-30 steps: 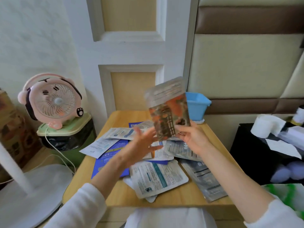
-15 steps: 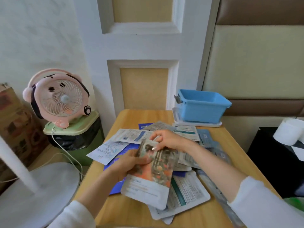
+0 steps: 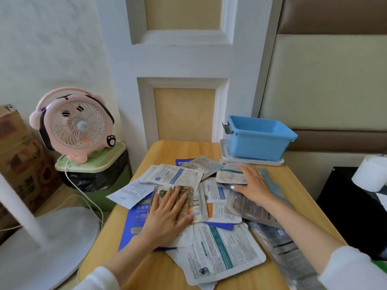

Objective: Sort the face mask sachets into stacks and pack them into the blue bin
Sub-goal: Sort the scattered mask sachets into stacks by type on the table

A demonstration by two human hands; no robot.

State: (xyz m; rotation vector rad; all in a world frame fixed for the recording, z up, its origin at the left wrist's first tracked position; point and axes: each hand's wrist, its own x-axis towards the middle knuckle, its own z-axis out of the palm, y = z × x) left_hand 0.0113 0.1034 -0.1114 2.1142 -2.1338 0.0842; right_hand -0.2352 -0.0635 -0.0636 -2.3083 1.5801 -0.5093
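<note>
Several face mask sachets (image 3: 219, 250) lie jumbled across the small wooden table (image 3: 182, 148). My left hand (image 3: 167, 216) lies flat, fingers spread, on an orange-and-brown patterned sachet (image 3: 186, 200) at the pile's left. My right hand (image 3: 254, 185) rests with straight fingers on a white sachet (image 3: 228, 175) at the pile's far right. The blue bin (image 3: 259, 138) stands on a white lid at the table's far right corner, and what shows of its inside is bare.
A pink fan (image 3: 73, 126) sits on a green lidded waste bin (image 3: 94, 170) left of the table. A white stand base (image 3: 41, 243) lies on the floor at lower left. A paper roll (image 3: 370, 174) rests on a black surface at right.
The patterned sachet went from held up in my right hand, down to the pile. My left hand now presses it flat. My right hand let go and moved right onto a white sachet.
</note>
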